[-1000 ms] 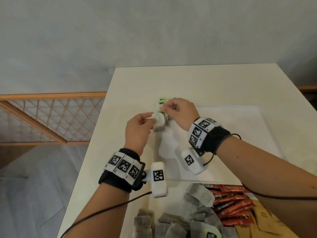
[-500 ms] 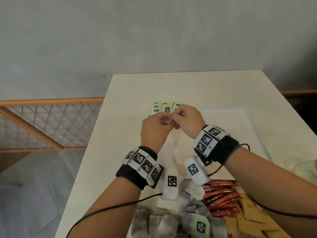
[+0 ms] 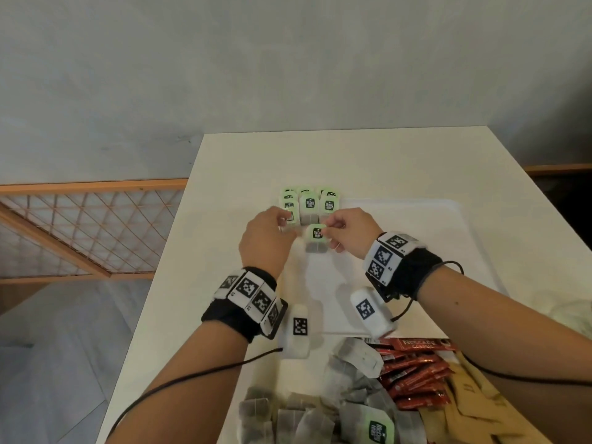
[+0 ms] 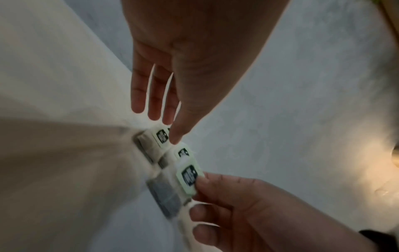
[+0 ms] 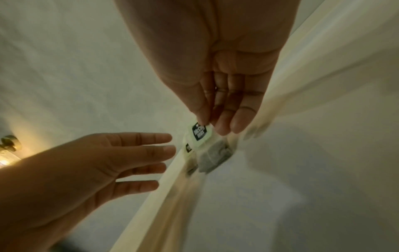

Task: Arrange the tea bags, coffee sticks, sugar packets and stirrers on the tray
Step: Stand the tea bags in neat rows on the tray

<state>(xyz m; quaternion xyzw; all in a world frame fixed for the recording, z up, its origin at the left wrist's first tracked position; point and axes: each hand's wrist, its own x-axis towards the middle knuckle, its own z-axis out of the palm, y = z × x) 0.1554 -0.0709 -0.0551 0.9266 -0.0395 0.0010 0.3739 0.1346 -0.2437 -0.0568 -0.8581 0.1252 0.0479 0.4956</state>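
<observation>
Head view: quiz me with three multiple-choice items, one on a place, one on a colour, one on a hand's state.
1. Where do the arranged tea bags lie?
A. tray's far left corner
B. tray's near right corner
C. on the floor

2. What colour are the coffee sticks?
A. blue
B. red
C. white

3. What is the right hand doing?
A. resting flat
B. pinching a tea bag's green tag
C. gripping a stirrer

Answers: 1 A, they cluster at the tray far left; 2 B, red wrappers; 3 B, fingertips close on the tag.
</observation>
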